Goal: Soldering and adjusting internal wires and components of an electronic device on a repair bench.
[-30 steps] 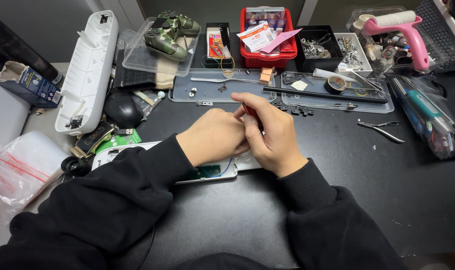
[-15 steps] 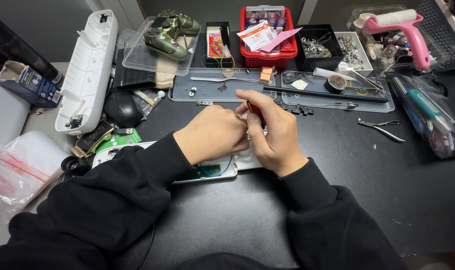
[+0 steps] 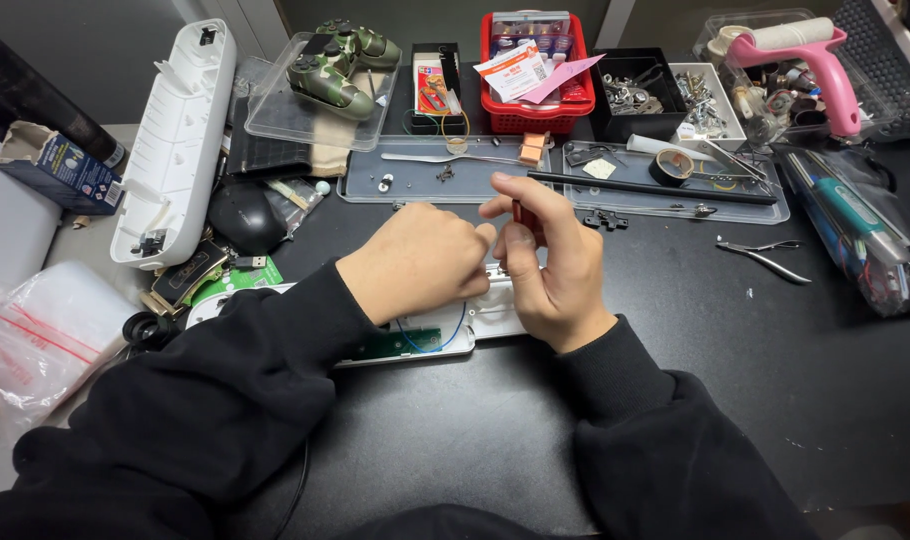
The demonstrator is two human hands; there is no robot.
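An opened white device shell, with a green circuit board and a thin blue wire exposed, is laid near the middle of the black table, closer to its front edge. It is steadied by the left hand, curled down onto its top. A small red-handled tool is pinched narrowly in the right hand; its tip is hidden behind the fingers. Should the tool slip, the board could be scratched or the blue wire torn loose. A small part, if freed, could be lost among the loose hardware in the clear trays along the far edge. The pliers toward the right edge could be knocked by a sleeve
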